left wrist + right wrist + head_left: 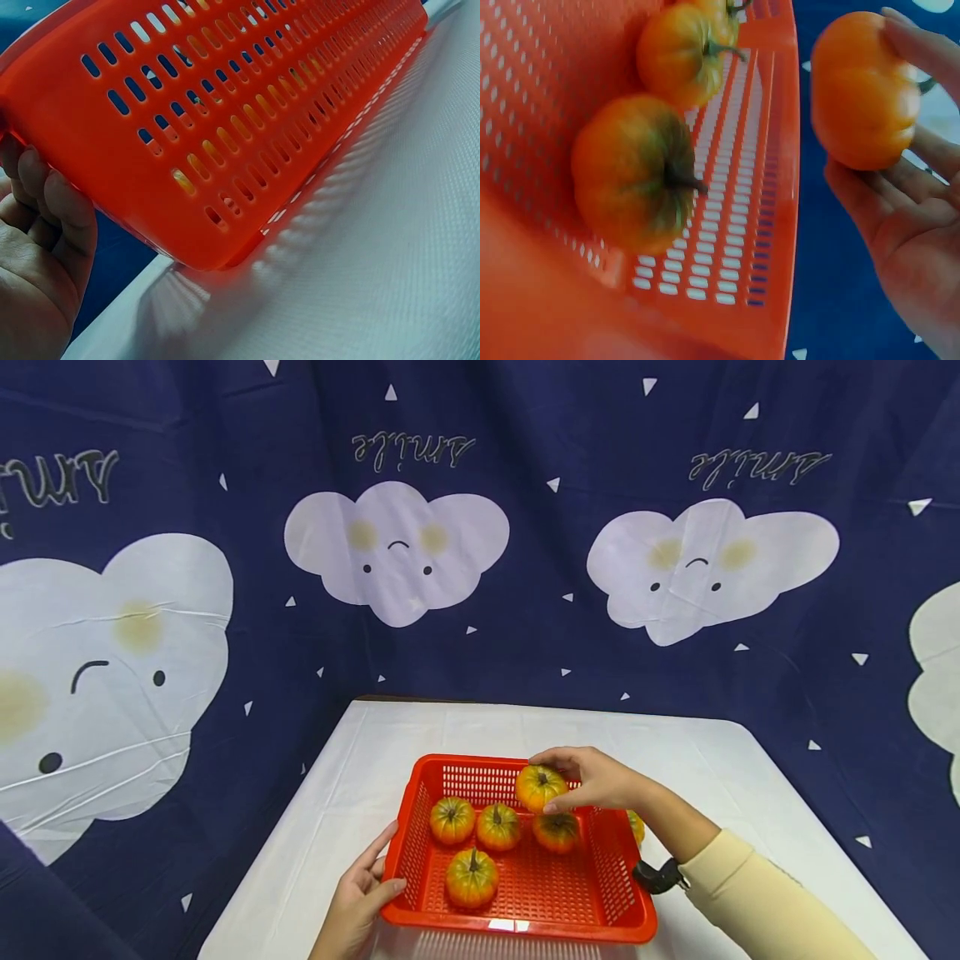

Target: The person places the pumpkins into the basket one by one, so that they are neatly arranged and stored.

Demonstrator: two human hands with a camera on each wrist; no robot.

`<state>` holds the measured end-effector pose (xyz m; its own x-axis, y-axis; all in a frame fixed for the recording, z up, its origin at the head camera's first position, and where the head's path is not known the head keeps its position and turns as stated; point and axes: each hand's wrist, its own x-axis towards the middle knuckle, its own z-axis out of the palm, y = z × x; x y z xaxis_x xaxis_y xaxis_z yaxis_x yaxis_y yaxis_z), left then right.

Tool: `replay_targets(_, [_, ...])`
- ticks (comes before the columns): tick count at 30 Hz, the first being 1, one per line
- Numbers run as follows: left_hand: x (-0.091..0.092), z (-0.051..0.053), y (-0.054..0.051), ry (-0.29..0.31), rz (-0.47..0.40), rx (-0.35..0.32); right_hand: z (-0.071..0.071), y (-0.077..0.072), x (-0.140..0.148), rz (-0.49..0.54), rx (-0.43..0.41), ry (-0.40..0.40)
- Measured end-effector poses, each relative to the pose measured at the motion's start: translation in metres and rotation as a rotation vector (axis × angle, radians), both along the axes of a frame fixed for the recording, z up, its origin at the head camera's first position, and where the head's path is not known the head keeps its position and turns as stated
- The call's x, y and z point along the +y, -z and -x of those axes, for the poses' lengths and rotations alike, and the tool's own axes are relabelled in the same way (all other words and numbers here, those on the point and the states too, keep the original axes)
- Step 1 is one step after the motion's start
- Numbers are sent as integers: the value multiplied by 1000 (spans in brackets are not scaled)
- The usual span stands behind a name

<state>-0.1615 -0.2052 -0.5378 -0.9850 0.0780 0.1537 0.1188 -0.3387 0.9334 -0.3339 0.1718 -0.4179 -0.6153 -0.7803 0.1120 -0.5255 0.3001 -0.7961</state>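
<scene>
A red plastic basket (517, 931) with slotted walls holds several small orange-green pumpkins, among them a front one (472, 878) and a back-left one (452, 821). My right hand (596, 778) grips another pumpkin (541, 788) above the back right of the basket, over a pumpkin (557, 833) lying inside. In the right wrist view, the held pumpkin (862, 90) sits between thumb and fingers, higher than the rim. My left hand (362, 893) holds the basket's left rim near the front corner; the left wrist view shows its fingers (66, 199) curled against the rim.
A white-covered table (315, 810) lies under the basket. Beyond the basket's right wall, a further pumpkin (637, 828) is mostly hidden by the right forearm. A dark blue curtain (540, 668) with cloud prints surrounds the table's back and sides.
</scene>
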Motion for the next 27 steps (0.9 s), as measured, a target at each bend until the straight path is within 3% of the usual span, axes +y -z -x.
replay_targets(11, [-1, 1, 2, 2, 12, 6, -20, 1, -20, -64, -48, -112])
replay_targets(18, [0, 2, 3, 14, 6, 16, -36, 7, -30, -181, -77, -178])
replay_targets(27, [-1, 2, 4, 16, -5, 31, -44, 17, -39, -229, -30, -252])
